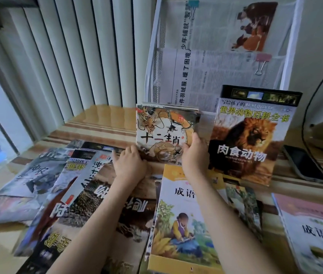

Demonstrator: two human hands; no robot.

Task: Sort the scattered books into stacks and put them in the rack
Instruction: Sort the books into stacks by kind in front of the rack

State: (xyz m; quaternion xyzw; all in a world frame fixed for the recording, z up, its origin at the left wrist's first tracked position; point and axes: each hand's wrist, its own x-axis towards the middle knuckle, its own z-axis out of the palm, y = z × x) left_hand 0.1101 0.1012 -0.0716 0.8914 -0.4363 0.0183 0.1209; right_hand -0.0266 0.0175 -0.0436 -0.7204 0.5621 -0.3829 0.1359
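A thin stack of square picture books with a dragon cover (162,127) stands upright on the table in front of the white mesh rack (154,62). My left hand (130,165) holds its lower left corner and my right hand (195,153) grips its lower right edge. To the right, a tall lion-cover book stack (249,135) leans upright against the rack. Several books lie scattered flat: grey and brown covers at the left (44,175), a yellow-bordered storybook (178,220) under my right forearm, and a pink-topped one (314,230) at the far right.
Newspapers fill the rack's upper pockets, held by a teal clip (193,4) and a pink clip (262,60). A dark phone (304,165) lies at the right with a black cable (306,107) running up the wall. Vertical blinds (73,56) hang behind the table at the left.
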